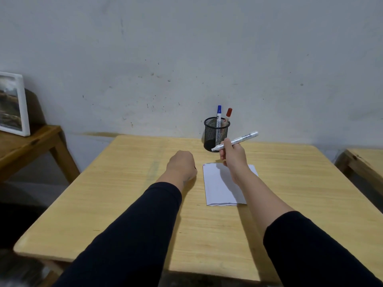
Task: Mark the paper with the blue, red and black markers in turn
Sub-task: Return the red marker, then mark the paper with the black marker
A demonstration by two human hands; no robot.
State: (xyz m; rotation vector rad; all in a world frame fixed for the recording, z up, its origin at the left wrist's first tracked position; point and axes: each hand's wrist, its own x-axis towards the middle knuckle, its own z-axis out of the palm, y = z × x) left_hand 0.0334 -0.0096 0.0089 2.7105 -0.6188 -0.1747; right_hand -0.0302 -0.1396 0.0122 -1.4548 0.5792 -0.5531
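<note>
Markers: three are showing. A blue-capped marker (219, 116) and a red-capped marker (228, 116) are standing upright in the holder; a third, white-barrelled marker (236, 140) is being held in the air, its cap off and its tip pointing left, its ink colour not readable.
Holder: one black mesh cup (216, 134) is sitting near the far edge of the table, close to the wall.
Paper: one white sheet (220, 186) is lying flat right of the table's centre, with small blue and red marks at its far left corner.
Right hand: the right hand (232, 154) is gripping the third marker between fingers and thumb, raised above the far end of the paper, in front of the cup.
Left hand: the left hand (181, 164) is curled into a fist just left of the paper; whether it is holding anything cannot be told.
Surface: one light wooden table (128, 193) is bearing everything.
Room: a scuffed pale wall (186, 48) is rising behind; a framed picture (12, 104) is leaning on a side table (27, 146) at left; another wooden surface (364, 160) is showing at right.
Open room: bare tabletop is lying left, right and near of the paper.
</note>
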